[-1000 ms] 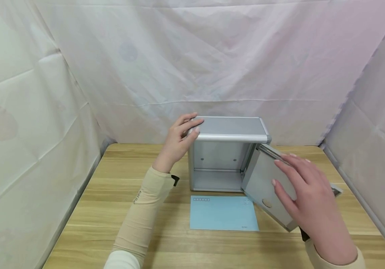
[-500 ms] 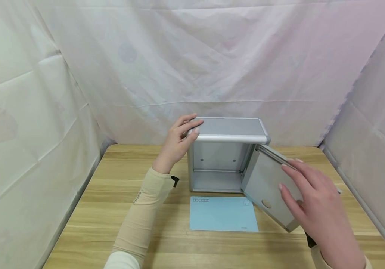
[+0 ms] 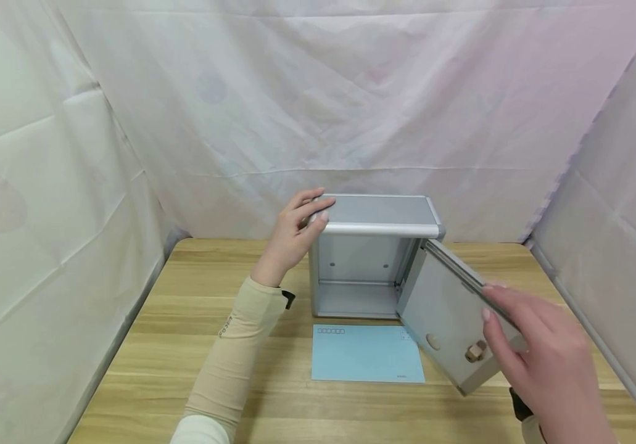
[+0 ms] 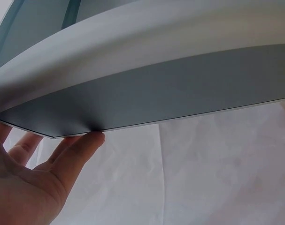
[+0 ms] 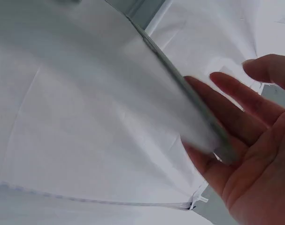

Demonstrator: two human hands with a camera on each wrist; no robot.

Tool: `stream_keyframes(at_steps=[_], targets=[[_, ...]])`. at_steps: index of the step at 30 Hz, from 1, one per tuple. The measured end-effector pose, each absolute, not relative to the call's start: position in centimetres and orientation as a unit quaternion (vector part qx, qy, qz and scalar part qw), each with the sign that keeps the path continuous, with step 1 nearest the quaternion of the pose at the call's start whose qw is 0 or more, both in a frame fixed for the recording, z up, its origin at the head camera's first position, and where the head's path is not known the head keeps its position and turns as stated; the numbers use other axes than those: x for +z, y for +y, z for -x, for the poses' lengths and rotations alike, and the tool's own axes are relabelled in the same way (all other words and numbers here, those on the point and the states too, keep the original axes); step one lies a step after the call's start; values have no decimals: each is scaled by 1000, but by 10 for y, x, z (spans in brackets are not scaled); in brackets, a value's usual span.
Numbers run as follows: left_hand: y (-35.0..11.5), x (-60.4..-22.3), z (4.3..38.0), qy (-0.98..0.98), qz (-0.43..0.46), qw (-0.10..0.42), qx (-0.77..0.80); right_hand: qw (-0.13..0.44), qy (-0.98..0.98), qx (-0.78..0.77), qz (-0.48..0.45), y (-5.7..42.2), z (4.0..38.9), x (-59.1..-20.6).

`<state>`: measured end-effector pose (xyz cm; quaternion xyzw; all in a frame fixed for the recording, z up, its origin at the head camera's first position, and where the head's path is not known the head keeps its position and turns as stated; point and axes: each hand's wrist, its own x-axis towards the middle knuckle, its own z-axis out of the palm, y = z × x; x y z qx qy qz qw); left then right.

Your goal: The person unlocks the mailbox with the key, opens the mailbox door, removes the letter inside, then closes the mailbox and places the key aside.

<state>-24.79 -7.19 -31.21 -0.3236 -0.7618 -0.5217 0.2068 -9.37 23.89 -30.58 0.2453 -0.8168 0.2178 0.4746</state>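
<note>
A grey metal box [image 3: 380, 213] with silver edges stands on the table, its front facing me. My left hand [image 3: 292, 229] rests over its top left corner; in the left wrist view the fingers touch the box's edge. The hinged door [image 3: 445, 302] stands swung out to the right, with a brass-coloured lock [image 3: 475, 351] on its inner face. My right hand [image 3: 545, 348] is at the door's free edge. In the right wrist view, that edge lies against the palm and fingers, with the thumb held apart. Inside, the back panel [image 3: 359, 253] has two small holes.
A light blue envelope [image 3: 366, 353] lies flat in front of the box, its right end close to the door's lower edge. Beneath everything is a wood-grain table [image 3: 212, 259]. Pale cloth [image 3: 240, 92] hangs behind and on both sides.
The door has swung slightly towards me and to the left, bringing its lock into view. My right hand has shifted right and down along with it. The left hand stays on the corner.
</note>
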Motion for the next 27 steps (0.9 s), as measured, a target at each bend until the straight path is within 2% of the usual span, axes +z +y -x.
stream_keyframes(at_steps=[10,19,27], targets=[[-72,-313,248,-765,321,206,-519,400,-789,268,-381,222,83,-293],[-72,-313,248,-765,324,204,-518,384,-755,288,-446,201,91,-296],[-72,-312,248,-770,321,201,-514,400,-706,299,-502,178,110,-308]])
